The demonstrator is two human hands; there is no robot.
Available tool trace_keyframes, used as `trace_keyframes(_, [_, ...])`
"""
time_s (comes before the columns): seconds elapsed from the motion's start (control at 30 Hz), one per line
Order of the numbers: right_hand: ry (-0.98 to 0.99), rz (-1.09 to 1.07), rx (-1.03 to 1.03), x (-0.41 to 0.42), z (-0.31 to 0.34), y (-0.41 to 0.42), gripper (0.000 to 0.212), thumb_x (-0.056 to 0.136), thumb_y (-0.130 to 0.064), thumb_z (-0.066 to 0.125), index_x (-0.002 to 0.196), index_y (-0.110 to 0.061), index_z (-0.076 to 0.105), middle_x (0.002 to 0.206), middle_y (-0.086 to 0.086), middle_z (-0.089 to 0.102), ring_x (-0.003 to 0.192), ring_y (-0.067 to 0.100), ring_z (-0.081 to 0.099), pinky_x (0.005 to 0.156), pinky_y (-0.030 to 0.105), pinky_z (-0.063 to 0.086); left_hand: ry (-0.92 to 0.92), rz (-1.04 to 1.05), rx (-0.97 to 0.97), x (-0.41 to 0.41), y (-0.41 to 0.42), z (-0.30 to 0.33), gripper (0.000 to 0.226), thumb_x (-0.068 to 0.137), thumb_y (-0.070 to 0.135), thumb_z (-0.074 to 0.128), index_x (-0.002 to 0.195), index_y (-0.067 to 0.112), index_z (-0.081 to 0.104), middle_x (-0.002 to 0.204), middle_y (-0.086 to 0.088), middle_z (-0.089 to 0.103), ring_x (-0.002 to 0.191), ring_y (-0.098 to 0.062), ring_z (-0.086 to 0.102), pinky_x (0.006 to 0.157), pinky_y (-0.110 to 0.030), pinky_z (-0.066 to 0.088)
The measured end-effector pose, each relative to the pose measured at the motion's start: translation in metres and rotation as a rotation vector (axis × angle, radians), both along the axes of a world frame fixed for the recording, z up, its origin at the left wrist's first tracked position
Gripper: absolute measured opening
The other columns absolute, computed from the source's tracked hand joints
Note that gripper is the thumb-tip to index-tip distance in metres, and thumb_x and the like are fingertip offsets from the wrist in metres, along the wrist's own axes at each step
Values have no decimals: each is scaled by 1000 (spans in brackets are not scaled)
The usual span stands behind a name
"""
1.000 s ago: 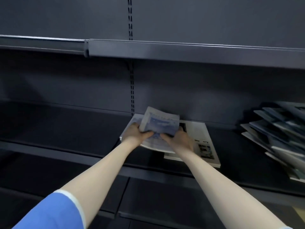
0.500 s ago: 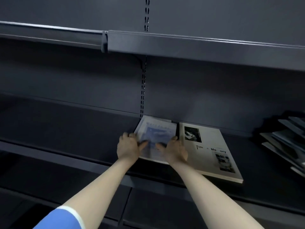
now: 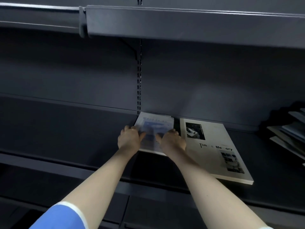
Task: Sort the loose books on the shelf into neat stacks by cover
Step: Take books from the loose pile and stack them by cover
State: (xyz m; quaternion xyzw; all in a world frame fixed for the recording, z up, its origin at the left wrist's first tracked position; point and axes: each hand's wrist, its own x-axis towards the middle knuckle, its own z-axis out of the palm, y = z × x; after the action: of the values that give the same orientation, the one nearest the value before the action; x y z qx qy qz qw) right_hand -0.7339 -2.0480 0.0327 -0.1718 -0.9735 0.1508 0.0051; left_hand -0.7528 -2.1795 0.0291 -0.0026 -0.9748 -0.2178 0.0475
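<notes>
The left hand (image 3: 130, 139) lay on the left edge of the blue-covered thin paperback book (image 3: 154, 128), its thumb stretched rightward across the cover and its other fingers curled down over the side edge, so it gripped the book between thumb and fingers. The right hand (image 3: 172, 141) mirrored it on the right edge: thumb reaching left over the cover, fingers bent over the far side. The thumbs pointed toward each other with a strip of blue cover showing between them. Neither hand was nearer; both were already on the book, which lay directly ahead of the fingers and beneath the palms.

That book sat on top of a low stack of the same cover, flat on the dark grey metal shelf (image 3: 66, 129), its long axis running from the front lip toward the back panel, where its far end met the wall. Its print was too blurred to read. The judgement here is that the step in hand was squaring this book onto its stack, so the next move would turn on both side edges lining up with the books below.

Just beside it on the right, apart by a narrow dark gap, lay the cream-covered stack of large paperbacks with black photo panels (image 3: 214, 152). Well apart, at the far right, a loose fanned heap of grey-blue books (image 3: 290, 129) waited unsorted.
</notes>
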Motion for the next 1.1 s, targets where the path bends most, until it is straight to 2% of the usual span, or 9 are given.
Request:
trace_keyframes(0.07, [3, -8, -3, -8, -1, -1, 83, 95, -59, 33, 144, 7, 21, 137, 16, 43, 120, 30, 52, 84, 34, 46, 3, 18, 19, -7, 3, -2, 48, 98, 42, 41, 130, 6, 48, 131, -15, 46, 122, -33, 43, 96, -41, 39])
trace_keyframes(0.2, [10, 5, -9, -23, -1, 0, 83, 96, -58, 30, 147, 6, 16, 140, 17, 40, 122, 30, 51, 85, 33, 45, 13, 47, 50, -22, 7, -9, 49, 99, 40, 38, 130, 3, 46, 131, -17, 45, 123, -33, 42, 96, -43, 38])
trace_keyframes(0.77, [52, 23, -29, -28, -8, 5, 72, 101, -50, 24, 149, 3, 14, 144, 19, 36, 126, 34, 46, 93, 38, 43, 11, 43, 63, -29, 7, -13, 50, 100, 40, 36, 132, 2, 44, 130, -20, 47, 121, -36, 45, 93, -44, 40])
trace_keyframes(0.97, [50, 93, -116, -13, 0, 16, 68, 101, -50, 24, 141, 5, 31, 138, 24, 41, 125, 35, 45, 97, 38, 40, 21, 50, 126, -17, 3, -4, 51, 100, 41, 31, 127, 0, 47, 126, -23, 50, 117, -39, 50, 92, -44, 41])
trace_keyframes(1.1, [95, 132, -2, 13, 15, 29, 64, 101, -47, 26, 143, 1, 31, 140, 20, 39, 129, 34, 40, 101, 38, 37, 37, 24, 103, -3, 7, 9, 56, 99, 42, 34, 131, -2, 43, 132, -25, 46, 123, -39, 44, 99, -45, 38])
